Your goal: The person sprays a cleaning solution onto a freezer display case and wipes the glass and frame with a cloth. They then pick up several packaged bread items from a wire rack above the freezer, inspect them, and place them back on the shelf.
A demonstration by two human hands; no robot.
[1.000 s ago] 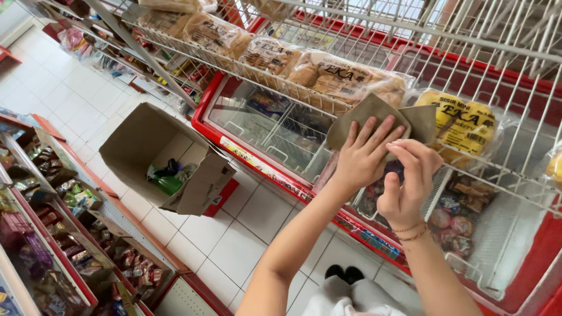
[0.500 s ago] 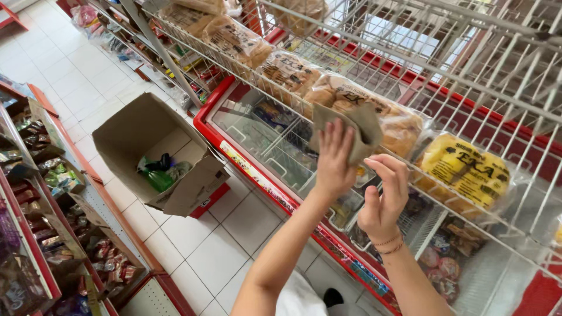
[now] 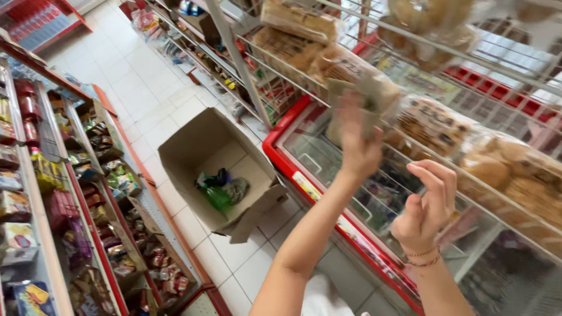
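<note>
At the far left, snack shelves point(image 3: 35, 193) carry rows of small coloured packets, cut off by the frame edge. Next, an open cardboard box point(image 3: 219, 169) stands on the white tiled floor point(image 3: 140, 88) with its mouth tipped toward the camera; green and grey packets point(image 3: 225, 190) lie at its bottom. To its right, a red-rimmed chest freezer point(image 3: 287, 164) with a glass lid runs diagonally from centre to lower right. The left hand point(image 3: 358, 140) is raised against the wire rack point(image 3: 293, 76) above the freezer, fingers closed on a flat greenish-brown packet point(image 3: 360, 105). The packet is held at the rack's lower tier, just beside bagged bread point(image 3: 298, 20). Its long axis appears roughly upright, top edge pointing up toward the rack, but motion blur leaves its outline, print and exact tilt unclear. The left fingers are also blurred, so the contact points cannot be resolved. Farther right, the right hand point(image 3: 426, 205) hovers over the freezer lid, apart from the packet, fingers loosely curled and holding nothing; thin bracelets point(image 3: 424, 257) circle its wrist. Behind it, bagged biscuits point(image 3: 433, 126) sit on the rack, partly hidden by wire. Freezer contents under the glass are indistinct.
</note>
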